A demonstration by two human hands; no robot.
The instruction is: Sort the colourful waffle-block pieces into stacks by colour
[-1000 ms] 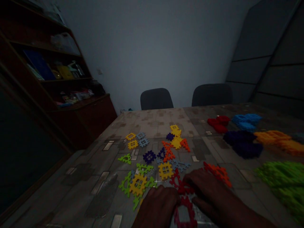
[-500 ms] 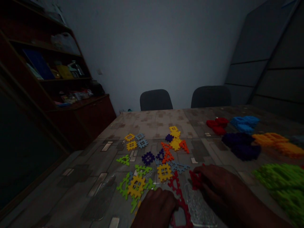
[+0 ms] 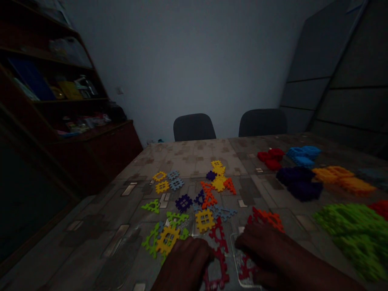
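My left hand (image 3: 188,256), fingers curled together, grips the left edge of a red square frame piece (image 3: 224,266) with notched edges. A red triangle piece (image 3: 218,233) meets its far side. My right hand (image 3: 260,244) is closed over red notched pieces to the right; one red piece (image 3: 254,214) shows beyond the fingers and another red piece (image 3: 246,266) below them. An orange triangle piece (image 3: 273,220) lies against the far side of that hand. A yellow window piece (image 3: 205,220) and a second yellow window piece (image 3: 168,239) lie beyond my left hand.
Green triangles (image 3: 151,206), a dark blue square (image 3: 183,203), orange triangles (image 3: 209,199) and yellow pieces (image 3: 218,182) spread over the table (image 3: 121,246). Stacks of dark blue (image 3: 303,188), light blue (image 3: 303,155) and green pieces (image 3: 354,230) stand at right. Two chairs (image 3: 194,127) stand behind.
My right hand has come slightly nearer and lower with its red piece, and an orange triangle now shows beside it. My left hand stays by the red frame. The view has turned slightly right.
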